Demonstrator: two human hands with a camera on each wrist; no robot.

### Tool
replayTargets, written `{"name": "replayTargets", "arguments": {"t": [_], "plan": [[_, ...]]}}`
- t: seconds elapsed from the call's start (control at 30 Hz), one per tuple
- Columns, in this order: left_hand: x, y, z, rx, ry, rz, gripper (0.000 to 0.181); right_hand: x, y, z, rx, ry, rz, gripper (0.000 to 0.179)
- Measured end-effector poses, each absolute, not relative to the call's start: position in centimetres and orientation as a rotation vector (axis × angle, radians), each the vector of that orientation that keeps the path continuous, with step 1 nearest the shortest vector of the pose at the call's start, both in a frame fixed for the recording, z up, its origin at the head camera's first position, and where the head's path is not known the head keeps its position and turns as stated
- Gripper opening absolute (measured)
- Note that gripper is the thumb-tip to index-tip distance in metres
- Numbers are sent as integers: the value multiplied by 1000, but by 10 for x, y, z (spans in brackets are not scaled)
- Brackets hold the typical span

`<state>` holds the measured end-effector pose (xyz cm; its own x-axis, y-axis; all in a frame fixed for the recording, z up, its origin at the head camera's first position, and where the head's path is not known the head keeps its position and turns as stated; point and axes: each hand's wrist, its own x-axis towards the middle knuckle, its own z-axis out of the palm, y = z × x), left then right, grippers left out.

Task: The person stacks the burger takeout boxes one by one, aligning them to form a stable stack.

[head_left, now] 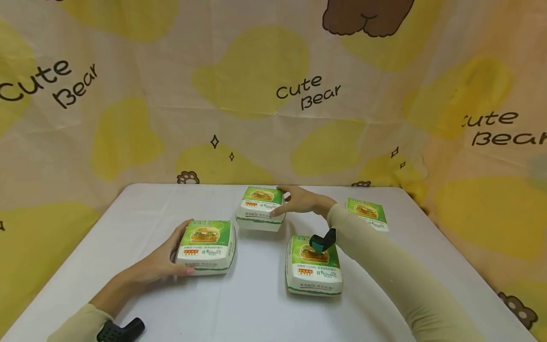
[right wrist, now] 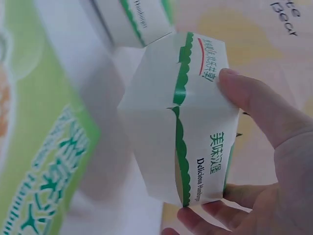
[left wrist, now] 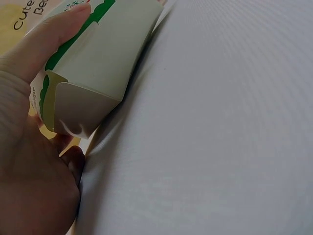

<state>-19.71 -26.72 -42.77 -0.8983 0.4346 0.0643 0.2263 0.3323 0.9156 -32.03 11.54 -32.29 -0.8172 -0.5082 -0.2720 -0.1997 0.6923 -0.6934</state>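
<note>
My left hand [head_left: 155, 259] grips a green and white hamburger box [head_left: 206, 247] on the left side of the table, thumb along its front and fingers round its far left side. The left wrist view shows that thumb on the printed side of the box [left wrist: 98, 54], near a folded corner flap. Further back at the middle, my right hand [head_left: 301, 200] holds a second hamburger box [head_left: 260, 209] by its right side, with the thumb on the front. Up close in the right wrist view, this closed box [right wrist: 195, 122] shows green scalloped edging, and the fingertips reach behind it.
A third hamburger box [head_left: 314, 275] sits below my right forearm, its top partly covered by the wrist camera [head_left: 323, 241]. Another one [head_left: 368, 213] stands at the back right, behind the sleeve. The white table [head_left: 243, 308] ends against a yellow patterned cloth [head_left: 256, 133].
</note>
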Motion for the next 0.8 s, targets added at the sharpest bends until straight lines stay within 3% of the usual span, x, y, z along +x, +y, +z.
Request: {"name": "replayTargets", "arguments": {"t": [0.17, 0.43, 0.8], "plan": [[-197, -268, -426, 581, 2412, 1582, 124, -317, 116, -309, -672, 2434, -1057, 81], [-198, -269, -424, 545, 2408, 1541, 126, -296, 100, -297, -759, 2444, -1065, 94], [-199, -270, -425, 539, 2385, 1527, 125, -262, 63, -315, -888, 2393, -1057, 99]]}}
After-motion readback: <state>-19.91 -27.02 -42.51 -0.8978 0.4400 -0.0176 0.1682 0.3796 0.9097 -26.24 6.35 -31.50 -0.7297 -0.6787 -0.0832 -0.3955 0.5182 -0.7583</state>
